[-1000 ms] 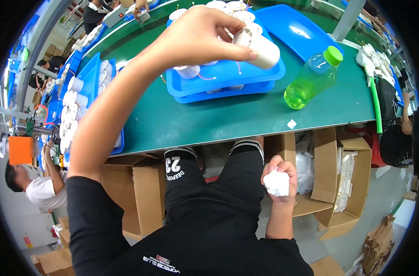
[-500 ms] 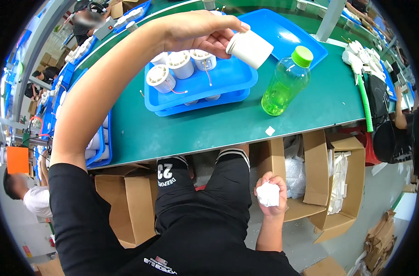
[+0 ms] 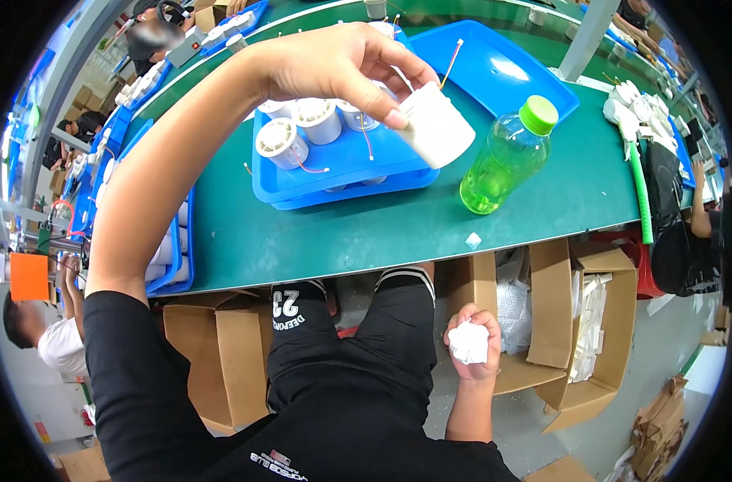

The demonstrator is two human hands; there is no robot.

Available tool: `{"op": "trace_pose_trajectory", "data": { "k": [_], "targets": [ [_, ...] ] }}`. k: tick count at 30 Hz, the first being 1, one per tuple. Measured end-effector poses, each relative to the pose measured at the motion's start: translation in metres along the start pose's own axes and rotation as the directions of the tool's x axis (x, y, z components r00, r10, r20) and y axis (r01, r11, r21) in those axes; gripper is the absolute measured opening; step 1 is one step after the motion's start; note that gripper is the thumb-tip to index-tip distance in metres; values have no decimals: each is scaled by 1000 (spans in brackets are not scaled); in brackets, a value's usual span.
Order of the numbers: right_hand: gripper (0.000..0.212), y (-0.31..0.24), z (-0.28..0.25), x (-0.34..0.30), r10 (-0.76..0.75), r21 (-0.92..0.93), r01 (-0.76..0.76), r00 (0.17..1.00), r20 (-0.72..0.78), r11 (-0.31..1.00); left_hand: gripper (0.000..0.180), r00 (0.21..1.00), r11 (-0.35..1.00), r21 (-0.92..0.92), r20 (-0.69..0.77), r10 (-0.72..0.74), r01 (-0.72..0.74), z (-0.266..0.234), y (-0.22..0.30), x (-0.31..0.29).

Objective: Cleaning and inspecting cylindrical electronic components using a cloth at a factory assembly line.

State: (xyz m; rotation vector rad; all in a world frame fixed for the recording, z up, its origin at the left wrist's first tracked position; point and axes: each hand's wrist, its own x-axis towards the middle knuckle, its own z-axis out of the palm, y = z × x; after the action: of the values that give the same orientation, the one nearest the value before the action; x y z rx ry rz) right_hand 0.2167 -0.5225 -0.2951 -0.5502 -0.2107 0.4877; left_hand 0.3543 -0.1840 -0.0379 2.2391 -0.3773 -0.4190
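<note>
Above the stacked blue tray [image 3: 334, 165], my left hand [image 3: 350, 72] grips a white cylindrical housing [image 3: 440, 127], tilted, with a thin red-and-yellow wire standing up behind it. Several similar white housings [image 3: 281, 143] with slotted tops and thin wires stand in that tray, partly behind my hand. Low in front of my body, beyond the table's near edge, my right hand [image 3: 478, 353] is closed around a crumpled white wad [image 3: 468, 342], which looks like tissue or cloth.
A bottle of green liquid [image 3: 506, 157] stands right of the tray. Behind it lies another blue tray [image 3: 510, 68]. A small white scrap [image 3: 473, 240] rests near the table edge [image 3: 342, 269]. Cardboard boxes [image 3: 241, 361] sit below. White parts [image 3: 639, 108] are heaped at the right.
My left hand has turned over and brought the white housing a little down and nearer, so its wire now shows. My right hand has hardly moved, still holding the white wad.
</note>
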Motion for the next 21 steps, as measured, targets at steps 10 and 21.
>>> {"op": "trace_pose_trajectory", "data": {
  "k": [10,21],
  "targets": [
    [28,6,-7,-4,13,-1,-13,999,-32,1000,59,955,951,99,82,285,-293,2,-3,-1],
    [34,8,-3,3,33,-38,-33,999,-5,999,49,981,684,715,9,193,-141,7,-9,32]
  ]
}}
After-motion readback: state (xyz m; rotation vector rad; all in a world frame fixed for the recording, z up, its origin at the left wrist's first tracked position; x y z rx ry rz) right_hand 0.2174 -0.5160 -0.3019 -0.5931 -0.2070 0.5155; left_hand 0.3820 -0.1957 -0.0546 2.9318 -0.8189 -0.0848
